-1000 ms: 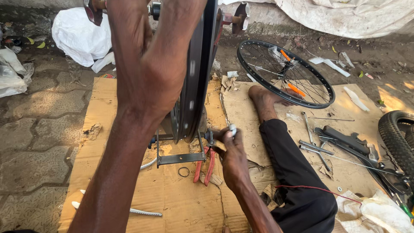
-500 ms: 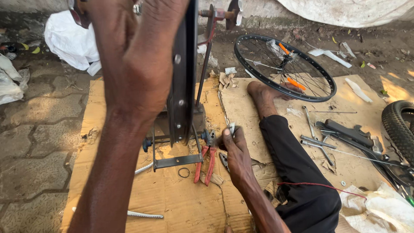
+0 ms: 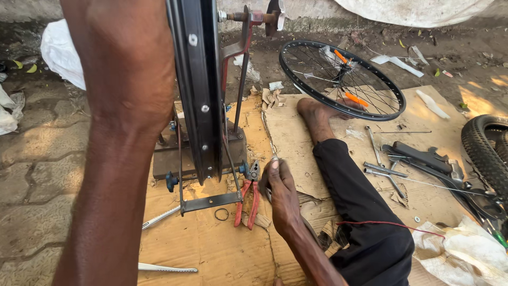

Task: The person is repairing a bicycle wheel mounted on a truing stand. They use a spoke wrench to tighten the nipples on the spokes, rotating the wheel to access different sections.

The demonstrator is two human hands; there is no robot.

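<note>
A: What has changed since the earlier frame?

B: The view has been brought nearer. The right hand (image 3: 279, 191) is seen lower on the brown cardboard sheet (image 3: 222, 254), just right of the red-handled pliers (image 3: 248, 197); it lay beside them before as well. The left hand (image 3: 124, 58) is kept raised against the black bicycle rim (image 3: 197, 90).

A: How are the hands set?

B: The right hand's fingers are closed narrowly around a thin silver spoke (image 3: 270, 137), gripped near its lower end. The left hand is pressed to the rim's side; whether its fingers are curled around it cannot be told.

A: Where is the rim?

B: It is stood upright in the dark metal truing stand (image 3: 211, 159) on the cardboard.

A: How far has the work been taken?

B: Judged from this view, the rim is mounted but few spokes can be seen in it; lacing appears mostly outstanding. A fully spoked black wheel (image 3: 341, 79) lies beyond the bare foot (image 3: 315, 114), and loose steel tools (image 3: 386, 169) are spread to the right.
</note>
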